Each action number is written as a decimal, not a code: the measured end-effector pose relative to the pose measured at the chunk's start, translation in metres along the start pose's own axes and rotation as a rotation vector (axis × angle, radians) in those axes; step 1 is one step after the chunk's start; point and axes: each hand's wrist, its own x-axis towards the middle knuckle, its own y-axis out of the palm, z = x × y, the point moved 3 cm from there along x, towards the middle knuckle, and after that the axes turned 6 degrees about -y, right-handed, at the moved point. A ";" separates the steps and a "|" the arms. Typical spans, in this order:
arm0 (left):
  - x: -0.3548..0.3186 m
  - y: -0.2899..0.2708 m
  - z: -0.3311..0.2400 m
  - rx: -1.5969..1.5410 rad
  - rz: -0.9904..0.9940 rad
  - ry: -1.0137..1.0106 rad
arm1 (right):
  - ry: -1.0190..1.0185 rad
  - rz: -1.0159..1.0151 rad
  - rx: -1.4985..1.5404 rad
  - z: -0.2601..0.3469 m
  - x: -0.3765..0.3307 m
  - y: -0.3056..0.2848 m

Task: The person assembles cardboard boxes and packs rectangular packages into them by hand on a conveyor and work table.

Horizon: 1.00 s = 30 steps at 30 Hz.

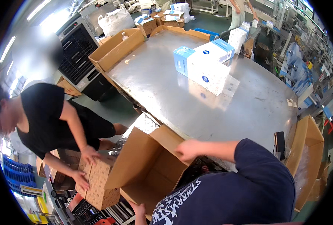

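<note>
- Two co-worker's hands [89, 154] are laid on a patterned box [97, 183], left of the table [249, 108].
- The left hand [139, 209] is placed low against the open box [146, 161], nearer than the table; its fingers are partly hidden, so how firmly it is closed cannot be told.
- The open box is held at the table's near left edge, flaps spread. It is judged light, with stiff walls and bendable flaps, better taken by wall and bottom edge than by flap alone. Its lower part is covered by the shirt [230, 195].
- The right hand [189, 150] is curled closed on a flap edge beside the table; its fingertips are hard to make out.
- White-and-blue cartons [207, 71] are overlapped on the table's far part.
- Right of the table, clear plastic [303, 165] is seen indistinctly inside another box [312, 131].
</note>
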 end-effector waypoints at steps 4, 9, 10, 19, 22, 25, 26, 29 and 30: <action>-0.015 0.048 -0.082 0.502 0.207 -0.027 | 0.319 -0.731 -0.170 -0.063 -0.102 -0.131; -0.011 0.059 -0.169 1.743 0.742 -0.238 | 0.605 -1.076 -0.328 -0.215 -0.190 -0.189; -0.009 0.074 -0.192 1.830 0.985 0.003 | 0.443 -1.117 -0.021 -0.249 -0.183 -0.178; -0.083 0.308 -0.362 0.547 1.156 1.270 | 0.552 -0.665 0.076 -0.193 -0.128 -0.169; -0.094 0.328 -0.362 0.290 1.208 1.340 | 0.460 -0.834 -0.063 -0.207 -0.139 -0.222; -0.062 0.319 -0.365 0.269 1.073 1.191 | 0.538 -1.081 -0.082 -0.225 -0.117 -0.274; -0.051 0.314 -0.367 0.221 1.037 1.008 | 0.507 -1.158 -0.151 -0.242 -0.102 -0.283; -0.018 0.307 -0.390 0.158 0.806 0.942 | 0.512 -0.977 -0.124 -0.282 -0.037 -0.292; -0.004 0.305 -0.400 0.155 0.727 0.963 | 0.510 -0.956 -0.039 -0.271 -0.023 -0.279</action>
